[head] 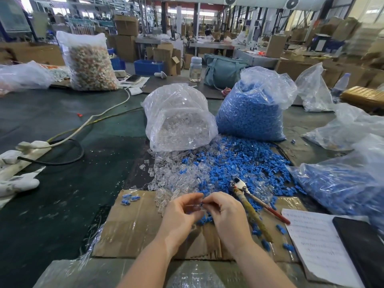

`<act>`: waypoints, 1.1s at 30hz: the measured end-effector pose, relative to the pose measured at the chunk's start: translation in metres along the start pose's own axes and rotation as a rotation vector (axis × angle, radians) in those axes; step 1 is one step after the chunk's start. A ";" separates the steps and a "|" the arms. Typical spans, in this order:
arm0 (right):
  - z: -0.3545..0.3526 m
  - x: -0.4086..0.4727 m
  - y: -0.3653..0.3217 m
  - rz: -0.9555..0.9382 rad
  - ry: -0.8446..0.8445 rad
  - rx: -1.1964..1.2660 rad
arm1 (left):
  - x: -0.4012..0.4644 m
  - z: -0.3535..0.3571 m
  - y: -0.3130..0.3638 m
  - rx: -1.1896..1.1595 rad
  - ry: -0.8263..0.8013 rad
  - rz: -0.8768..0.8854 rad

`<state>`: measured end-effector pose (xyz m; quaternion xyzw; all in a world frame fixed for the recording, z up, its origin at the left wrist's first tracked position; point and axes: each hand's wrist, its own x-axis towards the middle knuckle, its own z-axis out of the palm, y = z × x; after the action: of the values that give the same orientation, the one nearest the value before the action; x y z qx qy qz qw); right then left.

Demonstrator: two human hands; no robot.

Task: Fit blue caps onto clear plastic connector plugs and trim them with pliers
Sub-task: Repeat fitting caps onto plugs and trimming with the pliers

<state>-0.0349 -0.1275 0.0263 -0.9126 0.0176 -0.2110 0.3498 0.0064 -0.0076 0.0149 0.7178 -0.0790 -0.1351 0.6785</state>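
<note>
Between our two hands, just above the cardboard sheet (133, 223), we hold a clear plug (196, 206) and a blue cap (202, 204) pressed together at the fingertips. Our left hand (180, 213) curls its fingers round the clear plug, thumb and forefinger pinching it; our right hand (226, 213) pinches the blue cap from the other side, its fingers bent inward. How far the cap sits on the plug we cannot tell (both pieces are small and partly hidden by our fingers).

Just right of our right hand the pliers (249, 202) lie on the cardboard, jaws pointing away from us, handles spread, untouched. A few finished blue-capped pieces (129, 199) sit near the cardboard's far left corner. Beyond our hands a loose heap of clear plugs (176, 175) meets a loose heap of blue caps (239, 163), the two mixing where they touch. Behind them stand an open bag of clear plugs (178, 119) and, beside it on the right, a bag of blue caps (253, 113). Another bag of blue pieces (336, 183) lies at the right, near a sheet of paper (315, 246) with a dark phone (361, 246) on it. At the far left a power strip (31, 149) rests on the green table (62, 194).
</note>
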 end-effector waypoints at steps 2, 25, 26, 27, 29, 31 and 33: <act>0.000 -0.001 -0.001 -0.005 -0.004 0.009 | 0.000 0.001 0.000 0.055 0.027 0.039; -0.001 -0.005 0.016 0.085 -0.033 -0.174 | 0.007 -0.040 -0.012 0.342 0.423 0.056; -0.003 -0.006 0.019 0.109 -0.027 -0.191 | 0.010 -0.051 -0.015 0.338 0.478 0.025; -0.005 -0.006 0.021 0.129 -0.019 -0.202 | 0.014 -0.061 -0.017 0.336 0.537 -0.008; -0.007 -0.006 0.025 0.162 -0.010 -0.219 | 0.021 -0.080 -0.023 0.344 0.637 -0.071; -0.008 -0.005 0.028 0.188 -0.014 -0.232 | 0.025 -0.092 -0.028 0.380 0.679 -0.118; -0.007 -0.005 0.029 0.209 -0.018 -0.244 | 0.028 -0.098 -0.030 0.424 0.698 -0.144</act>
<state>-0.0388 -0.1529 0.0099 -0.9433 0.1350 -0.1615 0.2567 0.0601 0.0798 -0.0136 0.8482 0.1801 0.0883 0.4902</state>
